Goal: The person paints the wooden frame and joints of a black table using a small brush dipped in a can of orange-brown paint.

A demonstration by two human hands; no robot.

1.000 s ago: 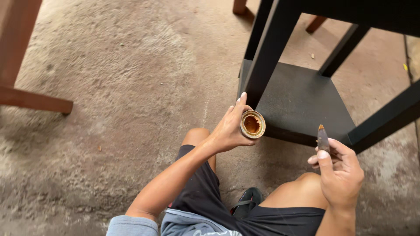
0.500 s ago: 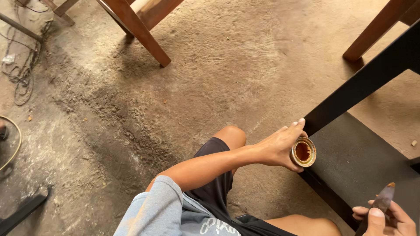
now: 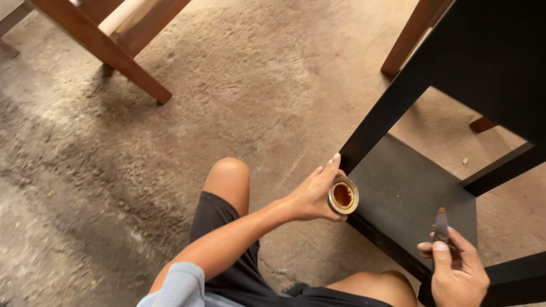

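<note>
While the small round tin (image 3: 343, 195) sits open with a brown liquid inside, the left hand (image 3: 311, 196) wraps its fingers around it beside the black table's leg (image 3: 380, 121); the right hand (image 3: 458, 273) pinches a small brush (image 3: 441, 225), tip up, over the lower shelf (image 3: 406, 193)

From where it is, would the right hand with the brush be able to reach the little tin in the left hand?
Probably yes. The right hand holds the brush just beside the tin, which the left hand holds with its open mouth up. Only the bare black shelf lies between them.
</note>
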